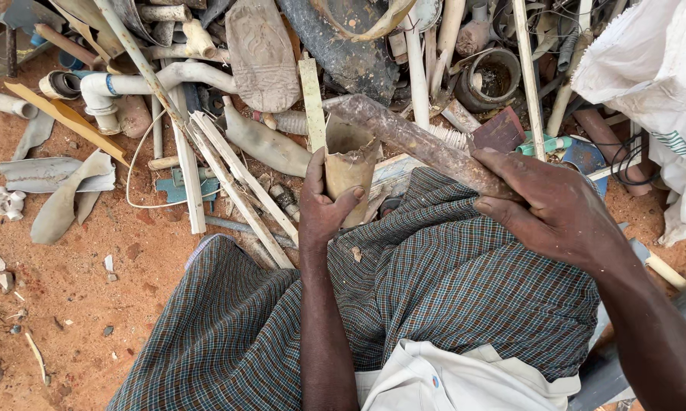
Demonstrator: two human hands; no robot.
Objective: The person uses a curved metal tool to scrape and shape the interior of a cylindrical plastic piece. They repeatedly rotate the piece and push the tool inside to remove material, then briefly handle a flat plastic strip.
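Behind pipe piece: scrap pile, sack rt.

white elbow pipe, white sack, checked cloth, red soil

Ground: bare reddish-orange dirt, dusty, strewn with small stones and pale plastic chips.
Backdrop: a heap of scrap pipes, strips and broken plastic fills the upper part.
Right edge: a white woven sack.
Light: even daylight, seemingly outdoors; no walls or windows in view.
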